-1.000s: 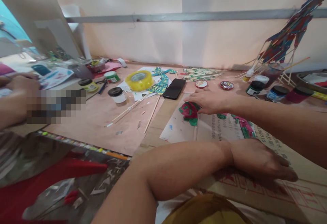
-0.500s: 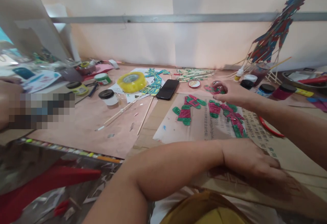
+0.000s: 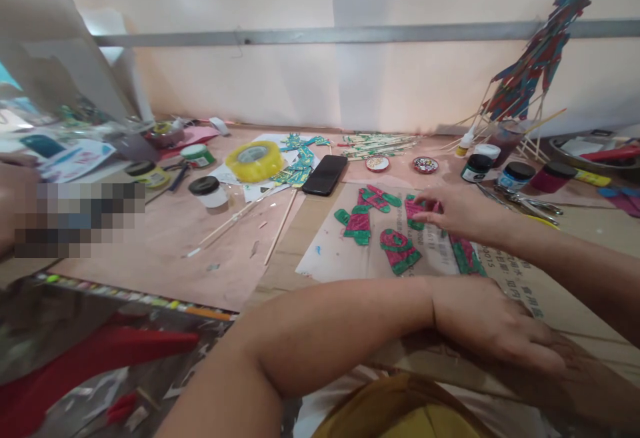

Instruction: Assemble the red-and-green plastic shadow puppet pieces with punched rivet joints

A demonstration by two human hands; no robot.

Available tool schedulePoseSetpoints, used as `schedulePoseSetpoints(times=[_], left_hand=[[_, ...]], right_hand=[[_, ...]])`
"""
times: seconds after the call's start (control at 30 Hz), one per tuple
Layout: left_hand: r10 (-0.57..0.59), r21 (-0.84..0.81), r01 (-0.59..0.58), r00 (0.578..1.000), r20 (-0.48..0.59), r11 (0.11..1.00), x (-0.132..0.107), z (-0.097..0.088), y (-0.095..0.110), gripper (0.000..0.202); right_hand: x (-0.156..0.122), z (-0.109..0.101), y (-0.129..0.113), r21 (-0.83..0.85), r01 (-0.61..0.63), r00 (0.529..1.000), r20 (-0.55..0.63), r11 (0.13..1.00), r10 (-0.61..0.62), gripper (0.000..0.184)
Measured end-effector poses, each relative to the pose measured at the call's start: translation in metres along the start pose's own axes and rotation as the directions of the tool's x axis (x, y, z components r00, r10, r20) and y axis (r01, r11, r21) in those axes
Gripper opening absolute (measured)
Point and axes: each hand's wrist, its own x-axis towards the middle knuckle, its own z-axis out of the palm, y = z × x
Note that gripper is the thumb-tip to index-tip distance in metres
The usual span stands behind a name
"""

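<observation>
My right hand (image 3: 463, 211) is over a clear plastic sheet (image 3: 325, 261) on cardboard. Its thumb and fingers are parted at a pink-and-green painted cutout (image 3: 414, 210), with some pink showing between them. Another painted cutout (image 3: 399, 251), arched with a flared green base, lies just in front. More pieces lie to the left (image 3: 358, 226) and partly beneath my right hand (image 3: 467, 255). My left hand (image 3: 493, 321) rests palm down on the cardboard (image 3: 590, 318) near the front edge, fingers stretched to the right and nothing visible in them.
Behind the sheet are a black phone (image 3: 325, 175), a yellow tape roll (image 3: 255, 160) and a lid of beads (image 3: 425, 165). Paint jars (image 3: 477, 168) and scissors (image 3: 533, 201) stand or lie at the right. Another person's arm (image 3: 17, 205) is at far left.
My right hand has come forward from the back of the sheet. The arched cutout it held now lies on the plastic. The bead lid and scissors are uncovered. My left hand has barely shifted.
</observation>
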Motion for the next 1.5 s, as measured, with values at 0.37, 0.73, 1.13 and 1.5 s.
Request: schedulePoseSetpoints(times=[0.37, 0.73, 1.13, 1.5], left_hand=[[0.012, 0.066, -0.015, 0.999, 0.047, 0.998, 0.003, -0.008, 0.002, 0.048], [0.024, -0.050, -0.023, 0.999, 0.022, 0.998, 0.004, -0.002, 0.000, 0.051], [0.006, -0.045, -0.004, 0.999, 0.053, 0.999, 0.004, -0.004, -0.001, 0.050], [-0.002, -0.067, 0.004, 0.999, 0.038, 0.998, 0.003, 0.000, -0.001, 0.046]], right_hand=[[0.045, 0.013, 0.020, 0.008, 0.022, 0.999, 0.023, 1.000, -0.022, 0.049], [0.081, 0.020, -0.024, -0.010, 0.151, 0.986, 0.066, 0.988, -0.150, 0.020], [0.106, 0.014, -0.013, 0.065, -0.043, 0.997, 0.072, 0.997, 0.038, 0.038], [0.111, 0.026, -0.001, 0.088, -0.085, 0.987, 0.147, 0.992, 0.071, 0.032]])
